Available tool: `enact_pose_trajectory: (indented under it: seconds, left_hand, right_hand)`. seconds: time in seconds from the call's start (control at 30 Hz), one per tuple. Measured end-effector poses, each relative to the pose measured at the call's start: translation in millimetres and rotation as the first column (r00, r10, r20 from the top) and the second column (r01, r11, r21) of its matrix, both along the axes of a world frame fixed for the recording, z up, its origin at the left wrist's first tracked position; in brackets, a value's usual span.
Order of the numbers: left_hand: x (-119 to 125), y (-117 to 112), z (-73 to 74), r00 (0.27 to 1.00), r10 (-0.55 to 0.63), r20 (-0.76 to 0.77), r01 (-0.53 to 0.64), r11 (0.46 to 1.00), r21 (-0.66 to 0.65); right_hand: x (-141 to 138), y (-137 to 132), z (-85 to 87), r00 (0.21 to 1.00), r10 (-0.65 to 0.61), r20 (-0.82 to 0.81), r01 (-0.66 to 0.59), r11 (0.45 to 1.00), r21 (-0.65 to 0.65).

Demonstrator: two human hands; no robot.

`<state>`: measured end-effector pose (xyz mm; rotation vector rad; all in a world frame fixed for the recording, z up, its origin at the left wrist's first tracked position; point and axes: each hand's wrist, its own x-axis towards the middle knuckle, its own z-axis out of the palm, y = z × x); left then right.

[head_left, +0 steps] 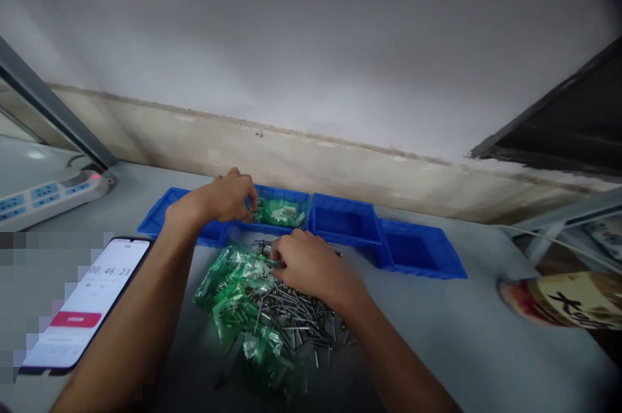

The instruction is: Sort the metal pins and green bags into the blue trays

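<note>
My left hand (226, 197) reaches over a blue bin (276, 228), with its fingers curled together at the bin's left side. Small green plastic bags (286, 213) holding silvery pins lie in that bin, close to my fingertips; whatever these fingers grip is too small to make out. My right hand (308, 265) is closed low over a loose pile of metal screws or pins (301, 316), its thumb and forefinger bent together; what they pinch is hidden. Left of the pile, more green plastic bags (236, 277) lie crumpled, some with metal parts inside.
Other blue bins stand in the row: one on the left (168, 205), partly behind my left arm, and two on the right (345, 222), (418, 251). A phone (85, 303) showing a timer, a power strip (53, 196) and a labelled container (564, 299) flank the work area. A wall rises behind.
</note>
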<state>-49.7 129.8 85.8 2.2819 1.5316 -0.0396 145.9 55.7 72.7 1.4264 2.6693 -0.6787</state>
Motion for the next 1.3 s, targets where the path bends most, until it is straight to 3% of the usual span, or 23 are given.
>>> enact_pose_trajectory:
  seconds: [0.17,0.33,0.6,0.73,0.8,0.93,1.03,1.17,1.3]
  left_hand:
    - [7.5,-1.9,0.7,0.998,0.028,-0.052,-0.031,0.998,-0.057]
    - [4.2,-2.1,4.2,0.999,-0.012,-0.041,0.009,0.997,-0.07]
    - [-4.0,7.3,-2.6,0.994,-0.052,0.097,0.051,0.999,0.016]
    - [-1.7,11.7,-7.9,0.982,-0.089,0.169,0.099,0.994,-0.053]
    - [0.9,12.3,-9.4,0.981,-0.088,0.173,0.106,0.99,-0.097]
    - [4.9,11.4,-9.6,0.987,-0.071,0.146,0.087,0.99,-0.109]
    - [7.1,7.3,-2.9,0.967,-0.103,0.231,0.114,0.993,-0.035]
    - [14.1,-2.9,15.0,0.886,-0.147,0.439,0.124,0.989,0.081]
    - [26.5,-10.2,25.4,0.811,-0.213,0.545,0.21,0.975,0.068]
  right_hand:
    - [-11.7,-7.4,-12.2,0.994,0.02,0.107,-0.024,0.999,0.04]
    - [-14.3,-5.8,-13.0,0.998,-0.003,0.063,0.001,1.0,0.027]
    - [6.5,5.7,3.3,0.987,-0.01,-0.159,0.005,0.999,-0.035]
    - [20.1,8.0,17.4,0.97,-0.014,-0.244,0.004,0.999,-0.04]
    - [26.3,8.1,25.0,0.951,-0.064,-0.302,0.032,0.993,-0.11]
    - [35.1,8.2,34.7,0.883,-0.199,-0.425,0.065,0.949,-0.308]
    - [37.9,10.8,35.3,0.807,-0.266,-0.528,0.113,0.946,-0.303]
    - [37.4,15.2,35.0,0.651,-0.357,-0.67,0.201,0.932,-0.301]
    - [33.0,15.6,37.1,0.52,-0.396,-0.757,0.266,0.917,-0.297]
